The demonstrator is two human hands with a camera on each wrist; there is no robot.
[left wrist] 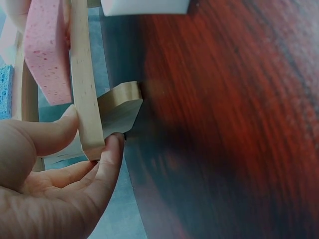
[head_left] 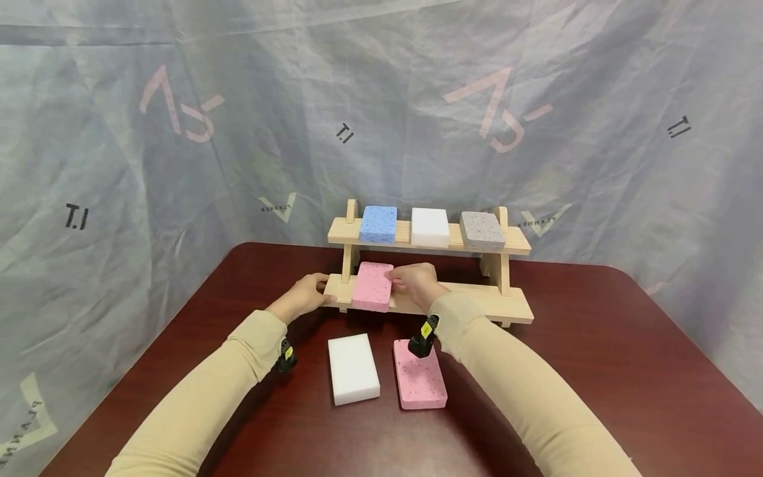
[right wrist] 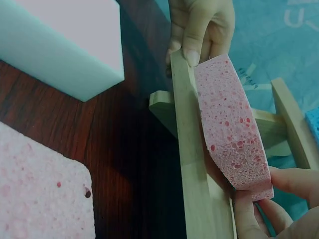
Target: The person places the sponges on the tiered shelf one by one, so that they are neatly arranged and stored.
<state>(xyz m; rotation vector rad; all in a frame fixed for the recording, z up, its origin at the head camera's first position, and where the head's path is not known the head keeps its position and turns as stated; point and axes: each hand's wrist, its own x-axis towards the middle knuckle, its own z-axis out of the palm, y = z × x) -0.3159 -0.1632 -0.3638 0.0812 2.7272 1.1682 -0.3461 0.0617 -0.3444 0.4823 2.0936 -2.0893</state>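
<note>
At the left end of the wooden shelf's lower board (head_left: 477, 299), my left hand (head_left: 303, 296) grips the board, thumb on top and fingers underneath, as the left wrist view shows. My right hand (head_left: 417, 281) pinches a pink sponge (head_left: 372, 286) by its right edge. That sponge lies over the left part of the lower board, tilted in the right wrist view (right wrist: 229, 119). Along the upper board (head_left: 402, 232) sit a blue sponge (head_left: 378, 223), a white sponge block (head_left: 430, 226) and a grey sponge (head_left: 481, 229).
On the dark red table (head_left: 238, 285), in front of the shelf, lie a white sponge block (head_left: 353, 368) and a second pink sponge (head_left: 420, 384), partly behind the right wrist's camera (head_left: 422, 339). A grey printed curtain (head_left: 393, 99) hangs behind the table.
</note>
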